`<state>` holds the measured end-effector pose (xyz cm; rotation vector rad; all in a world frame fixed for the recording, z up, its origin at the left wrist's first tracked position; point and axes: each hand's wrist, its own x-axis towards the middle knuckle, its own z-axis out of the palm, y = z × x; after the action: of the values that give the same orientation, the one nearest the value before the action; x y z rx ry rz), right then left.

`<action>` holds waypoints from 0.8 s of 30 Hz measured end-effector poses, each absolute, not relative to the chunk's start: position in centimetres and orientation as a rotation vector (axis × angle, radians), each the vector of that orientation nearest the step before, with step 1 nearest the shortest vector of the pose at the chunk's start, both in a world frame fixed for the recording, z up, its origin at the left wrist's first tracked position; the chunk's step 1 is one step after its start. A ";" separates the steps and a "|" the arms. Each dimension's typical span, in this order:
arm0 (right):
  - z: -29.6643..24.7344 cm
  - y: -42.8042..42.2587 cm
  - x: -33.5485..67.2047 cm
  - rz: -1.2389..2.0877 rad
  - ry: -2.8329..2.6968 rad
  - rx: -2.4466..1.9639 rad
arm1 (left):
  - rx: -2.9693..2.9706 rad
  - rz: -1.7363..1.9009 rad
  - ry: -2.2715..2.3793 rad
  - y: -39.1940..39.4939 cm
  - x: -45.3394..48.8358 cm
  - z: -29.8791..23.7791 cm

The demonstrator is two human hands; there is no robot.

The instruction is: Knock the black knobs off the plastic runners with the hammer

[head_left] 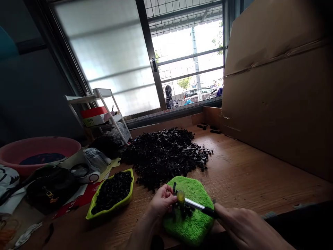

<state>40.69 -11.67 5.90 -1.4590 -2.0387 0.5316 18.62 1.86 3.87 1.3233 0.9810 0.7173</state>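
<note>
In my right hand (240, 222) is a small hammer (194, 203) with a yellow head, a shiny metal shaft and a dark handle grip. Its head, slightly blurred, is right beside the fingertips of my left hand (164, 199). Those fingertips are pinched round a small black part (174, 187), mostly hidden by the fingers and the hammer head. Beneath both lies a fluffy bright green cloth pad (191, 229), with several more dark pieces on it under the hammer head.
A large heap of small black parts (166, 152) covers the table's middle. On the left stands a yellow-green tray (129, 198) full of similar black pieces. A big cardboard sheet (273, 100) rises at right; a white rack (104, 93) and pink basin (75, 146) are at left.
</note>
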 end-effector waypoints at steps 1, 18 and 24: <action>5.9 -11.6 40.7 0.519 -2.075 -1.492 | 1.328 0.720 0.985 1.8 18.6 3.8; 4.9 -11.3 41.9 0.653 -1.653 -1.363 | 0.961 0.962 0.997 0.2 16.7 3.6; 1.4 -10.9 42.6 0.786 -1.615 -1.318 | 0.859 0.990 1.009 -0.3 17.3 4.2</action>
<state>42.64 -10.90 1.35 -1.3184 -1.6150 0.7862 17.26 -0.28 4.24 0.8587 1.0091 0.9896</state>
